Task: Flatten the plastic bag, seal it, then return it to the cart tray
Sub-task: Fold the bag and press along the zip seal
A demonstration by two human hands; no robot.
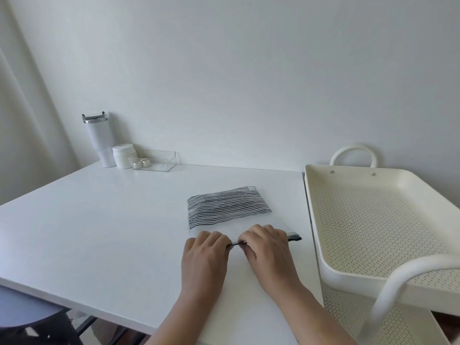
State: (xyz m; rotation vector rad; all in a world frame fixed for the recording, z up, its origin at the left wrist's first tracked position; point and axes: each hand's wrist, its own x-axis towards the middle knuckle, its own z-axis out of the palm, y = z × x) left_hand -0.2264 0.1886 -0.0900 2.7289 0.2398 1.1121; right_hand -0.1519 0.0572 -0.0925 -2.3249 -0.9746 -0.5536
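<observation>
A clear plastic bag point(231, 225) lies flat on the white table point(99, 215), with a black-and-white striped folded cloth point(224, 207) inside its far half. Its dark zip strip point(295, 237) runs along the near edge. My left hand point(205, 255) and my right hand point(266, 247) sit side by side on that strip, fingers curled and pinching it, with a short dark piece showing between them. The strip's right end sticks out past my right hand. The cream cart tray point(323, 195), perforated and with nothing in it, stands just right of the table.
At the table's far left corner stand a white tumbler point(98, 138), a small white jar point(123, 152) and a clear acrylic box point(154, 160) with two small metal items. The cart's curved white handle point(408, 275) arches in front of the tray. A lower cart shelf point(361, 317) shows beneath.
</observation>
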